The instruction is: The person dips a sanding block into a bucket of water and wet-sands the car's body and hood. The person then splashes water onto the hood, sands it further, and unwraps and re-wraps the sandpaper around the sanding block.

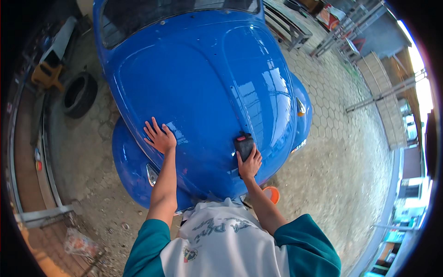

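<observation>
A glossy blue car hood (184, 87) with rounded edges fills the middle of the view. On its left side my left hand (160, 136) lies flat, fingers spread, holding nothing. My right hand (250, 162) is wrapped around a black hand-held block (243, 146) with a small red patch at its far end. That block rests against the hood's right part, near the raised centre ridge. Its underside is hidden, and I cannot make out its exact kind.
Blue fenders (131, 161) bulge out on both sides. An orange bucket (272, 195) stands on the ground by my right forearm. At the left lie a loose tyre (80, 95) and a yellow-brown plastic stool (48, 75). A bench (288, 25) and metal frames stand at the far right.
</observation>
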### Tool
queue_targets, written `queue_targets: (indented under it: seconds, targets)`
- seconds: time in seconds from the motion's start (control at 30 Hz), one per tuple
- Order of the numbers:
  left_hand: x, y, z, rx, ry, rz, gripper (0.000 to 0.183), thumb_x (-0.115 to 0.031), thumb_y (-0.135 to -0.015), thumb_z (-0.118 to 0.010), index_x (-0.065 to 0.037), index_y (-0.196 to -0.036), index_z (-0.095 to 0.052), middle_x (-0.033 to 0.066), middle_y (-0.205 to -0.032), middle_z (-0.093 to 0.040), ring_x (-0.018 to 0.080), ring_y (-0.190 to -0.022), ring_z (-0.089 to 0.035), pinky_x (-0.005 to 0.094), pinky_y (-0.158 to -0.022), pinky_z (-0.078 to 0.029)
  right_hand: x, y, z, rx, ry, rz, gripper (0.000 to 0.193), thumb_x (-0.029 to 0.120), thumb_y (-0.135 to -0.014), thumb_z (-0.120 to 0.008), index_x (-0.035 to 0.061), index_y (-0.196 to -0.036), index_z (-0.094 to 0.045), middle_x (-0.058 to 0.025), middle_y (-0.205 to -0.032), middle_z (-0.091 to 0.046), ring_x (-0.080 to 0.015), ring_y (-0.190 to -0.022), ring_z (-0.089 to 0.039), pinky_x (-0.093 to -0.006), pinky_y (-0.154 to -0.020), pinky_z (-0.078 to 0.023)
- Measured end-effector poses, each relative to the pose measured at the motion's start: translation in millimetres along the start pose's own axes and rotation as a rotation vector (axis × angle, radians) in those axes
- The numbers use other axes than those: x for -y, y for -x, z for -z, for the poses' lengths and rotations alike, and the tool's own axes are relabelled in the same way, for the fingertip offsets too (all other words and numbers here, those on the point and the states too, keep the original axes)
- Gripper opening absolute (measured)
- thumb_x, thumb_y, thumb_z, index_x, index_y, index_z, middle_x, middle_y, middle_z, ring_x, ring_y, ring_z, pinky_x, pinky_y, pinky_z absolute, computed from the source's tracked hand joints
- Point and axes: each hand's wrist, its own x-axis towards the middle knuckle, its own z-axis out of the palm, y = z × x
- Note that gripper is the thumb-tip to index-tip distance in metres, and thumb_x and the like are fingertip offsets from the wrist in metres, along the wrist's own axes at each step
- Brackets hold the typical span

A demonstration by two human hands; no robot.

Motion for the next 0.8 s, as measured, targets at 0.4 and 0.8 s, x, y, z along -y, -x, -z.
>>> queue_targets:
  seconds: [0.4,0.8]
  targets:
    - [7.0,11.8,14.9,0.159,-0.017,-0.182,0.063,-0.046,-0.103,-0.04,-0.025,-0.16,-0.024,0.0129,-0.167,-0.018,0.0369,-0.153,-0.015,0.0649,-0.118,-0.015,-15.7,18.5,-7.8,0.064,-0.09,-0.166,0.092,0.06,-0.081,-0.072,0.0153,-0.153,-0.035,-0.019,-0.133,-0.05,-0.0384,-0.117,-0.051,-0.0517,-0.092,-0.043]
    - [-98.3,91.8,15.4,0.392,-0.02,-0.598,0.062,-0.039,-0.102,-0.048,-0.027,-0.159,-0.027,0.0131,-0.167,-0.014,0.0355,-0.154,-0.011,0.0625,-0.12,-0.012,-35.7,6.2,5.1,0.221,-0.241,-0.273,0.096,0.059,-0.082,-0.071,0.0141,-0.155,-0.028,-0.0173,-0.13,-0.051,-0.0378,-0.117,-0.052,-0.0523,-0.089,-0.048]
